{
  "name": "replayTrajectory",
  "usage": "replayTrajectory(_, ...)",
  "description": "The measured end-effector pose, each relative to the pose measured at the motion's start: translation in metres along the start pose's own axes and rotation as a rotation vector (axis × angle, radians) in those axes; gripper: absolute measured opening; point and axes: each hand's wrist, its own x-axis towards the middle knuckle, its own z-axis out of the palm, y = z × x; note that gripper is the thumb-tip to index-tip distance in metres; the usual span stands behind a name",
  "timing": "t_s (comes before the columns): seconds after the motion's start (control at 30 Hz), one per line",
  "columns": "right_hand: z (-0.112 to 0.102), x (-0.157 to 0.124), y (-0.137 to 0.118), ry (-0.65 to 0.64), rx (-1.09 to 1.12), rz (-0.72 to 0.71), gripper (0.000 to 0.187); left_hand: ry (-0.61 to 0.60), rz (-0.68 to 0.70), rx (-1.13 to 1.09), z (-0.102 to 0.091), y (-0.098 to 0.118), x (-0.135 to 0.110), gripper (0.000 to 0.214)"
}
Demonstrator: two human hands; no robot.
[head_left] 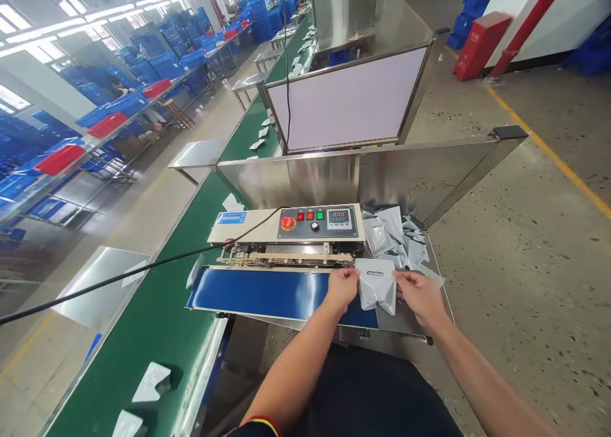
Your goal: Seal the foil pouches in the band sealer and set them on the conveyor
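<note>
A silver foil pouch (378,287) lies on the right end of the blue belt (267,292) of a band sealing machine (286,228). My left hand (342,286) pinches the pouch's top left corner, fingers closed. At the top right corner my right hand (419,292) grips the same pouch. The pouch's upper edge sits right by the sealer's slot. Behind it, a heap of similar silver pouches (396,236) fills a steel tray.
A green conveyor (157,322) runs along the left with a few sealed pouches (151,381) on it. A black cable (119,277) crosses it to the sealer. Steel panels (405,176) stand behind the machine. Blue and red crates fill racks at far left.
</note>
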Motion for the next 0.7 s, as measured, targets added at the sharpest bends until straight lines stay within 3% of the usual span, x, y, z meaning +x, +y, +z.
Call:
replayTrajectory(0.1,0.022,0.009,0.001,-0.131,0.038,0.084,0.051,0.011,-0.085,-0.112,-0.015,0.006,0.009,0.045)
replayTrajectory(0.23,0.034,0.033,-0.010,-0.229,-0.080,0.069,0.043,0.108,-0.046,-0.242,-0.049,0.009,0.002,0.047)
replayTrajectory(0.33,0.035,0.075,-0.030,-0.100,-0.252,-0.027,0.042,0.312,0.053,-0.274,-0.074,0.009,-0.016,0.051)
replayTrajectory(0.43,0.040,0.117,-0.046,0.036,-0.557,-0.174,0.048,0.531,0.172,-0.217,-0.085,0.010,-0.040,0.055)
replayTrajectory(0.53,0.046,0.138,-0.051,0.040,-0.793,-0.227,0.042,0.483,0.260,-0.159,-0.073,0.011,-0.059,0.058)
replayTrajectory(0.7,0.051,0.146,-0.049,0.076,-0.821,-0.212,0.043,0.247,0.287,-0.121,-0.026,0.010,-0.065,0.055)
